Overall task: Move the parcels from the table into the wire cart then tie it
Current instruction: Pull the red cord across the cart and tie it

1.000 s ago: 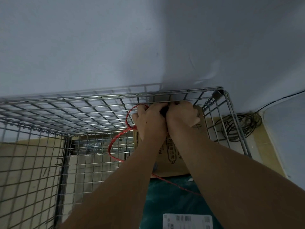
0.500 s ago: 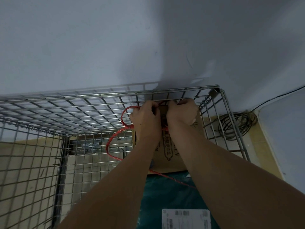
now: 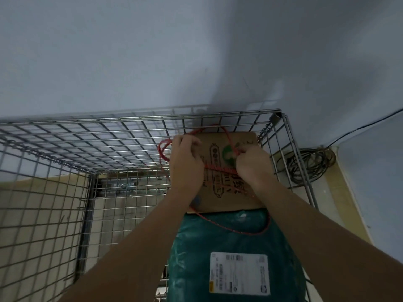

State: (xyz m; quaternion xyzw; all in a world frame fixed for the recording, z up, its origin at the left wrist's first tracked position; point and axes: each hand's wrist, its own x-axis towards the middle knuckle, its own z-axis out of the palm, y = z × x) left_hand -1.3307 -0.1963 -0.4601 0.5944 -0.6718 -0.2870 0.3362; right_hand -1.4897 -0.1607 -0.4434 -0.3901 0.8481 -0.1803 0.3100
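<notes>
Both hands, left hand [image 3: 185, 162] and right hand [image 3: 250, 164], closed on thin, limp red cord [image 3: 220, 170] over cardboard parcel [image 3: 220, 192] at 12 o'clock inside wire cart [image 3: 87, 149]; probably slippery, best pinched near the crossing.

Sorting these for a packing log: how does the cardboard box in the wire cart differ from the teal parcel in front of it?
The cardboard box is brown, flat-faced and rigid-looking; the teal parcel is a glossy, rounded plastic bag. The box carries dark printed lettering and a green mark, while the parcel bears a white shipping label. Both hands work the red cord over the box; only a slack loop lies on the parcel. Both sit inside the wire cart.
</notes>
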